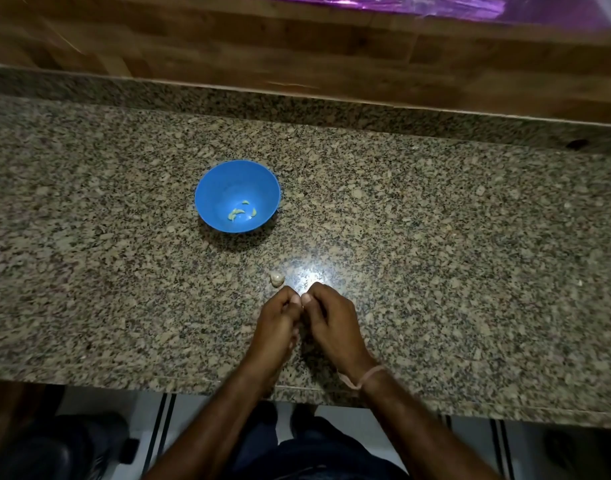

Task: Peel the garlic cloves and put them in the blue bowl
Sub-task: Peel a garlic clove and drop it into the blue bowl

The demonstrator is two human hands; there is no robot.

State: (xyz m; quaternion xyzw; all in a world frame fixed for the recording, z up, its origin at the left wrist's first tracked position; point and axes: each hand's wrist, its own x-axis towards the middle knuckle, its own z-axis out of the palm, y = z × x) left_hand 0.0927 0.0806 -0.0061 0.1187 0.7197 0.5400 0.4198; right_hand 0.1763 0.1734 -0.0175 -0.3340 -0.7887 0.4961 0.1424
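Observation:
A blue bowl (207, 188) stands on the granite counter (435, 254), left of centre, with several peeled garlic cloves (241, 212) at its bottom. A pale garlic piece (277, 278) lies on the counter just beyond my hands. My left hand (275, 323) and my right hand (331, 320) meet near the front edge, thumbs and fingertips pressed together around something small between them; it is almost wholly hidden, only a sliver shows at the thumbs.
A raised granite ledge and a wooden wall (297, 46) run along the back. A purple plastic sheet (418, 5) lies at the top right. The counter's front edge (158, 388) is close below my wrists, with floor and my legs beneath.

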